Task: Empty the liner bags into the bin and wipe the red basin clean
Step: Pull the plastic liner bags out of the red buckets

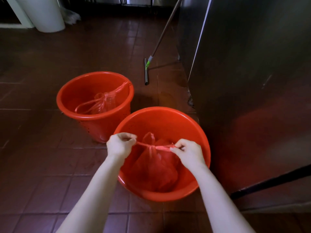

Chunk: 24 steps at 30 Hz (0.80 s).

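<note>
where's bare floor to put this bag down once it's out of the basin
Bare tile lies left of the red basin, in front of the perforated bucket, and wider between that bucket and the white bin. Crowded on the right: basin close beside the steel cabinet, squeegee just behind.

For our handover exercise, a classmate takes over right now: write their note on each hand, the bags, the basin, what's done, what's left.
Left hand and right hand each pinch a handle of the red liner bag, stretched apart at its neck.
That bag sits in the red basin; a second bag lies in the red bucket behind it.
Done: nothing visibly emptied or wiped.
Left: empty both bags, wipe the basin.
</note>
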Each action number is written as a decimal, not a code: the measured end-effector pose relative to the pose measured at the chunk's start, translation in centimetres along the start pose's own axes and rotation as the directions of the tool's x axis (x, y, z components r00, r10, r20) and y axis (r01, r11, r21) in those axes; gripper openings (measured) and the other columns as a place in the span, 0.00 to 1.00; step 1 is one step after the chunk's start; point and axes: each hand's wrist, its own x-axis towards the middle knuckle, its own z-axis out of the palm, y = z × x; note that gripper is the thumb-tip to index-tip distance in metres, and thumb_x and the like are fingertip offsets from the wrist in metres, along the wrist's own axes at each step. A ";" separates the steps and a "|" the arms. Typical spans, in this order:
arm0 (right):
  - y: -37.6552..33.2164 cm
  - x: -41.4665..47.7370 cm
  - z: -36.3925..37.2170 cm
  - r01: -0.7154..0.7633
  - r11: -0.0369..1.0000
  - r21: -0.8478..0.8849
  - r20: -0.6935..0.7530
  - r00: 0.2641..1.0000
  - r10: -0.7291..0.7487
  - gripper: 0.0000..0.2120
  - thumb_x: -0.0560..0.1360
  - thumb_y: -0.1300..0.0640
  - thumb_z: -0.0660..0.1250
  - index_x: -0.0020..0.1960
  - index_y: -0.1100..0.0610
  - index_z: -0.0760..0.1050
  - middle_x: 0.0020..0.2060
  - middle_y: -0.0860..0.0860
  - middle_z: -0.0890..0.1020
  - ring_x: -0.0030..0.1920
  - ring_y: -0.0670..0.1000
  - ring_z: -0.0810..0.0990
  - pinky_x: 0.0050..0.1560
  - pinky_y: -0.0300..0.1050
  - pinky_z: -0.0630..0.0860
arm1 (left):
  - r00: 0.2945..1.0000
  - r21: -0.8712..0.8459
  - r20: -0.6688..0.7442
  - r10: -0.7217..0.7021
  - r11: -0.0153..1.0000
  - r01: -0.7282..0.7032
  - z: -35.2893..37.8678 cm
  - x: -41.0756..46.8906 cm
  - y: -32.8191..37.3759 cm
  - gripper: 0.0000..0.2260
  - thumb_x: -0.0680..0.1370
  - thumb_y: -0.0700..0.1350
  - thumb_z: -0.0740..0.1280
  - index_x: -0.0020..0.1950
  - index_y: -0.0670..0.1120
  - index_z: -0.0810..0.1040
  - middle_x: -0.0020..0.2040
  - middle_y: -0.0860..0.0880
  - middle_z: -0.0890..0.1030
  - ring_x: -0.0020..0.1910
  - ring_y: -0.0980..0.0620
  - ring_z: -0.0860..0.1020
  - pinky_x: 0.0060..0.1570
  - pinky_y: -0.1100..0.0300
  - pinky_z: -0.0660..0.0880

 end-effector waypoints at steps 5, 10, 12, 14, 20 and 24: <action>0.6 -0.1 -1.3 -0.023 1.000 -0.019 0.053 0.998 0.024 0.12 0.72 0.58 0.74 0.34 0.49 0.74 0.35 0.43 0.82 0.40 0.46 0.81 0.45 0.37 0.72 | 0.919 0.205 -0.034 0.393 0.903 -0.378 -1.6 -0.3 -0.5 0.10 0.74 0.32 0.67 0.42 0.48 0.79 0.38 0.53 0.80 0.37 0.54 0.81 0.42 0.69 0.74; -2.1 -0.7 -0.2 -0.167 0.679 0.715 0.263 0.964 -0.040 0.14 0.77 0.66 0.64 0.36 0.55 0.68 0.45 0.54 0.86 0.48 0.47 0.83 0.49 0.36 0.75 | 0.885 -0.263 0.264 0.385 0.911 -0.318 1.1 -1.9 1.5 0.10 0.79 0.30 0.61 0.49 0.45 0.75 0.40 0.51 0.76 0.39 0.51 0.83 0.43 0.53 0.81; -2.5 -0.3 0.6 -0.268 0.489 0.830 0.314 0.949 -0.014 0.14 0.78 0.66 0.62 0.35 0.56 0.68 0.38 0.58 0.83 0.43 0.53 0.82 0.49 0.44 0.74 | 0.848 -0.257 0.336 0.409 0.906 -0.336 2.1 -2.2 1.3 0.10 0.81 0.32 0.58 0.51 0.45 0.75 0.34 0.53 0.76 0.34 0.52 0.77 0.39 0.56 0.77; -2.7 0.3 1.0 -0.280 0.449 0.848 0.287 0.956 0.055 0.15 0.78 0.65 0.62 0.34 0.56 0.68 0.34 0.56 0.80 0.37 0.53 0.77 0.48 0.51 0.69 | 0.819 -0.122 0.383 0.427 0.902 -0.413 2.7 -2.2 0.8 0.11 0.82 0.33 0.56 0.51 0.46 0.75 0.31 0.53 0.73 0.30 0.55 0.70 0.34 0.60 0.71; -2.5 1.5 0.7 -0.147 0.737 0.660 0.222 0.975 -0.005 0.09 0.78 0.60 0.64 0.39 0.56 0.72 0.35 0.55 0.82 0.34 0.51 0.75 0.42 0.48 0.72 | 0.611 0.331 0.636 0.472 0.548 -0.768 3.9 -1.5 0.4 0.06 0.79 0.39 0.63 0.54 0.40 0.76 0.51 0.44 0.78 0.53 0.46 0.77 0.57 0.58 0.70; -1.1 1.2 0.2 -0.165 0.721 0.673 0.210 0.977 0.028 0.09 0.79 0.60 0.65 0.39 0.58 0.72 0.36 0.56 0.82 0.33 0.51 0.74 0.42 0.49 0.72 | 0.455 0.345 0.707 0.541 0.298 -0.890 2.9 -0.9 0.3 0.07 0.81 0.46 0.61 0.54 0.43 0.75 0.51 0.47 0.77 0.52 0.49 0.74 0.55 0.55 0.71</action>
